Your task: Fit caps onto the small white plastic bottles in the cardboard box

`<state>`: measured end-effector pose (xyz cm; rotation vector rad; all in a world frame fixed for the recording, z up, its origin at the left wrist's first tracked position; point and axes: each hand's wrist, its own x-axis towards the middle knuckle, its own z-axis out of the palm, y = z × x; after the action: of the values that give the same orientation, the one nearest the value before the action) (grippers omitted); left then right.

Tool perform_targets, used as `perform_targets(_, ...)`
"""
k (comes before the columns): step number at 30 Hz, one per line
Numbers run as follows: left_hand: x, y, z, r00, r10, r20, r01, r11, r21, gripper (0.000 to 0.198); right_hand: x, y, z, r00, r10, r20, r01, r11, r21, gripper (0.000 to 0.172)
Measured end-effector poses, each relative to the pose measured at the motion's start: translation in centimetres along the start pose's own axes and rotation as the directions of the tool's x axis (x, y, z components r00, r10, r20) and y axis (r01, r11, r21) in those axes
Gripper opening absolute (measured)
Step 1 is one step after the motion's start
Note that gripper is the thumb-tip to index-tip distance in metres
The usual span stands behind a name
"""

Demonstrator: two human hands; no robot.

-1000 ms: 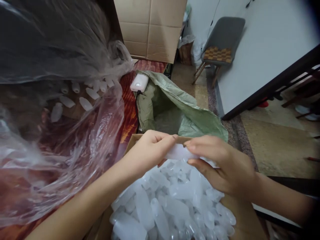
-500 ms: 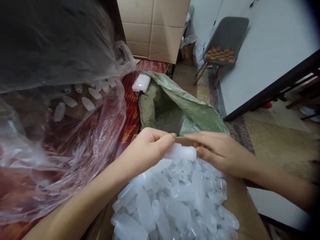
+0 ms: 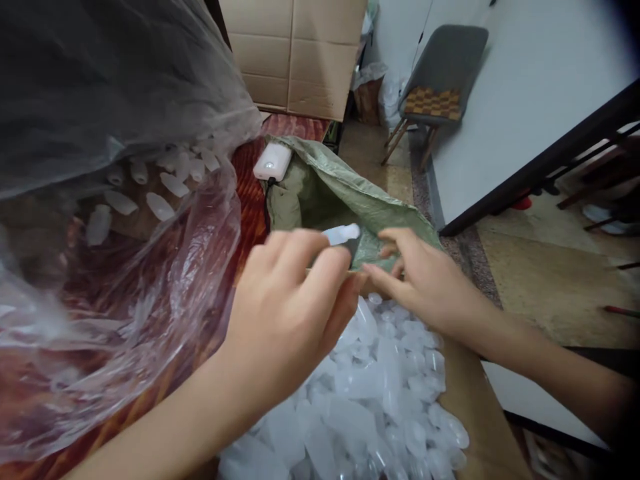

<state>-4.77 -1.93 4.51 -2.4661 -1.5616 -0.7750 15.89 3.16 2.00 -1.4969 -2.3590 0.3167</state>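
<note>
My left hand (image 3: 287, 300) is raised and closed round a small translucent white plastic bottle (image 3: 341, 234), whose tip sticks out past my fingers over the open green sack (image 3: 350, 200). My right hand (image 3: 425, 280) hovers just to the right, fingers loosely curled at the far edge of the cardboard box (image 3: 480, 427), and I cannot see anything in it. The box below both hands is heaped with several more translucent bottles (image 3: 370, 393).
A big clear plastic bag (image 3: 115, 220) with several bottles inside fills the left, lying on a red patterned cloth (image 3: 253, 200). A white power bank (image 3: 271, 162) sits by the sack. Behind stand large cartons (image 3: 295, 53), a grey chair (image 3: 440, 73) and a dark table edge (image 3: 540, 167).
My left hand has lifted the bottle up and away from my right hand, toward the sack's opening. My right hand has let go of it and moved forward to the box edge.
</note>
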Motion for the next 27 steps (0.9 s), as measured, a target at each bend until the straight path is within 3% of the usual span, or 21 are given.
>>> perform_targets(1,-0.1,-0.1,0.3,0.988,0.036,0.148,-0.037,0.999,0.007,0.018,-0.3,0.8,0.2,0.992,-0.049,0.117,0.055,0.997,-0.048,0.026)
perform_targets(2,-0.3,-0.1,0.6,0.949,0.077,0.304,-0.082,0.997,0.003,0.017,-0.7,1.6,0.4,0.959,-0.133,0.251,0.156,0.985,-0.074,0.018)
perform_targets(4,-1.0,-0.1,1.5,0.823,0.135,0.552,-0.152,0.988,-0.014,0.011,-1.9,2.5,0.9,0.836,-0.294,0.464,0.367,0.927,-0.074,0.012)
perform_targets(5,-1.3,-0.1,1.9,0.778,0.147,0.611,-0.176,0.984,-0.014,0.008,-2.5,2.8,1.2,0.786,-0.335,0.519,0.429,0.901,-0.067,0.01)
perform_targets(7,-1.9,0.0,2.5,0.744,0.15,0.651,-0.202,0.979,0.006,0.006,-3.5,2.9,1.9,0.757,-0.348,0.553,0.461,0.884,-0.075,0.008)
perform_targets(13,-1.9,0.3,2.6,0.767,0.159,0.622,-0.204,0.979,0.002,0.011,-4.0,2.9,2.5,0.773,-0.327,0.544,0.44,0.894,-0.088,0.012)
perform_targets(16,-1.1,0.3,1.8,0.786,0.121,0.606,-0.07,0.992,-0.107,0.014,-3.5,2.7,0.5,0.827,-0.331,0.455,0.358,0.933,0.027,0.017)
perform_targets(19,-0.2,0.1,1.1,0.817,0.1,0.568,0.109,0.94,-0.322,0.018,-3.1,1.5,-1.7,0.91,-0.35,0.224,0.29,0.92,0.264,0.019)
perform_targets(23,0.2,0.0,0.6,0.866,0.029,0.499,0.299,0.77,-0.563,0.026,-3.3,-0.4,-2.8,0.902,-0.432,0.004,0.405,0.849,0.34,0.023)
perform_targets(25,0.3,0.0,0.6,0.822,-0.051,0.568,0.472,0.619,-0.628,0.034,-3.6,-0.9,-2.8,0.884,-0.466,-0.042,0.455,0.838,0.301,0.027)
perform_targets(27,0.3,0.1,0.6,0.71,-0.079,0.7,0.673,0.37,-0.64,0.036,-4.0,-1.1,-2.9,0.853,-0.518,-0.066,0.517,0.82,0.246,0.033)
